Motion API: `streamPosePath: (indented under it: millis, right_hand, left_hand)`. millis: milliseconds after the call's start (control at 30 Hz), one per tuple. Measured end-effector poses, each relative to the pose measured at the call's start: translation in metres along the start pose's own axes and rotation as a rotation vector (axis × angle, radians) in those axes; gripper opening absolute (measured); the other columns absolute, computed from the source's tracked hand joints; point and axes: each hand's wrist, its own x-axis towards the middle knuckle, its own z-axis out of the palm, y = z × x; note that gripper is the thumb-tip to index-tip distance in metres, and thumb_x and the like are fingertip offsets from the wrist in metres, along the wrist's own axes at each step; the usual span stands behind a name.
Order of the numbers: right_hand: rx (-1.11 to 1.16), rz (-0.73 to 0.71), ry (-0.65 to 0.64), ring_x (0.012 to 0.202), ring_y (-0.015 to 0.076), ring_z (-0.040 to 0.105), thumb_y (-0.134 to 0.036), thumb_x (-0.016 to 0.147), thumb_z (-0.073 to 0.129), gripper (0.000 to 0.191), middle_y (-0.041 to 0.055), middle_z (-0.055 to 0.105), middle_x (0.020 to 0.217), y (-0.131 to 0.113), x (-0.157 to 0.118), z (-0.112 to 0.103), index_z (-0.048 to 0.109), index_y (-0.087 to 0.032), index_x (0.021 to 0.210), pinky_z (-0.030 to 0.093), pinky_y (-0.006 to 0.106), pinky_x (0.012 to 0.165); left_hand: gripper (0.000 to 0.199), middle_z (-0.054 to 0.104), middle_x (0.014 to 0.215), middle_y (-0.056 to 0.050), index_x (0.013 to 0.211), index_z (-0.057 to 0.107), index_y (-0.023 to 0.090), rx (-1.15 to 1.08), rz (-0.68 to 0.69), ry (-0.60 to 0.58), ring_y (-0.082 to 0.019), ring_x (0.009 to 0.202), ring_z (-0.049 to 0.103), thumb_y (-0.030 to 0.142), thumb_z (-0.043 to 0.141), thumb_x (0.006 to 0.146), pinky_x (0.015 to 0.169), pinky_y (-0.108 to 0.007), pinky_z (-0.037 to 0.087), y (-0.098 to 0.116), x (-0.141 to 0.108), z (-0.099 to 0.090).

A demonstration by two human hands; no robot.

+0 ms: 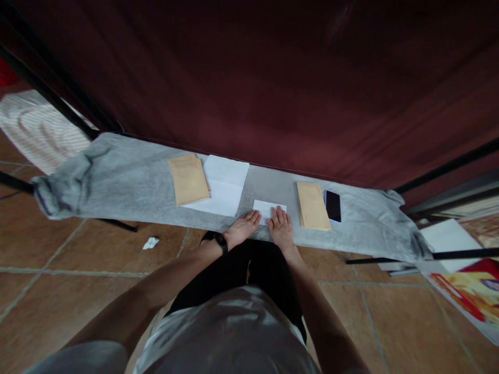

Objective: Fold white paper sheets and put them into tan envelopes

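A small folded white sheet of paper lies flat near the front edge of the grey cloth-covered bench. My left hand, a dark band on its wrist, rests its fingertips on the paper's left part. Pressed flat on the right part is my right hand, fingers stretched out. Neither hand grips anything. To the left lie larger white sheets with a crease across them, partly under a stack of brown paper envelopes. Another brown envelope stack lies right of my right hand.
A phone with a dark screen lies beside the right envelopes. The grey cloth covers a narrow bench against a dark red curtain. Black metal bars stand at both ends. A crumpled white scrap lies on the tiled floor.
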Motion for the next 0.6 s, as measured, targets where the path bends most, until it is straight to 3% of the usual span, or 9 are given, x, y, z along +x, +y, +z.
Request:
streamPosePath:
  millis: [333, 467, 600]
  right_hand:
    - [0.021, 0.044, -0.005, 0.145, 0.0307, 0.037, -0.038, 0.105, 0.038, 0.055, 0.0210, 0.040, 0.157, -0.005, 0.003, -0.003, 0.042, -0.010, 0.151, 0.027, 0.053, 0.118]
    - [0.048, 0.034, -0.017, 0.145, 0.0285, 0.039, -0.035, 0.105, 0.034, 0.053, 0.0185, 0.042, 0.157, -0.010, 0.007, -0.003, 0.043, -0.009, 0.150, 0.027, 0.049, 0.119]
    - [0.054, 0.012, -0.025, 0.146, 0.0277, 0.038, -0.033, 0.105, 0.032, 0.051, 0.0167, 0.041, 0.158, -0.014, 0.010, -0.002, 0.044, -0.010, 0.150, 0.027, 0.047, 0.119]
  left_hand:
    - [0.059, 0.044, 0.156, -0.015, 0.148, 0.044, 0.013, -0.014, -0.066, 0.041, -0.021, 0.147, 0.038, 0.003, 0.035, 0.091, 0.120, -0.038, 0.033, 0.002, 0.001, -0.004]
    - [0.053, 0.048, 0.152, -0.018, 0.145, 0.048, 0.009, -0.002, -0.087, 0.090, -0.024, 0.144, 0.042, 0.009, 0.037, 0.093, 0.123, -0.042, 0.027, 0.009, 0.007, -0.006]
    - [0.053, 0.043, 0.156, -0.018, 0.148, 0.044, 0.006, -0.012, -0.105, 0.144, -0.026, 0.148, 0.036, 0.021, 0.035, 0.098, 0.125, -0.043, 0.022, 0.018, 0.021, -0.005]
